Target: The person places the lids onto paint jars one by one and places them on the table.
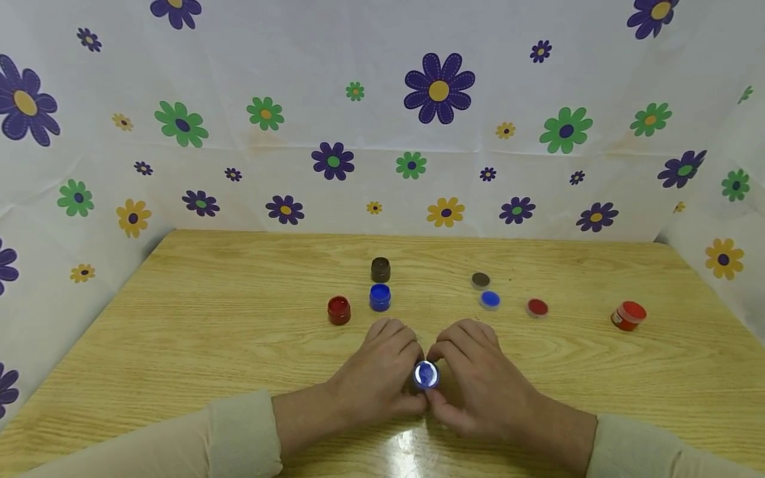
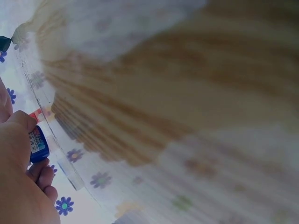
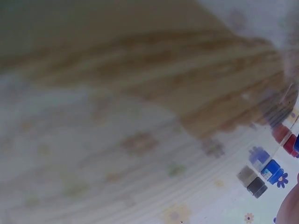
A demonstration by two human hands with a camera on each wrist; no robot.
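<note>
A small dark-blue paint jar (image 1: 426, 376) stands between my two hands near the front middle of the table, bright glare on its top. My left hand (image 1: 379, 372) grips it from the left with curled fingers and thumb. From the right, my right hand (image 1: 481, 375) pinches it, thumb at the near side and fingertips at the far side. The left wrist view shows the labelled blue jar (image 2: 39, 144) between the left thumb and fingers. Only part of the right hand (image 3: 289, 205) enters the right wrist view's edge.
Beyond the hands stand uncovered jars of black (image 1: 380, 270), blue (image 1: 380, 298) and dark red paint (image 1: 339, 311). Loose black (image 1: 481, 280), blue (image 1: 490, 300) and red lids (image 1: 537, 308) lie to their right. A red jar (image 1: 629, 316) stands far right. Flowered cloth (image 1: 382, 126) surrounds the table.
</note>
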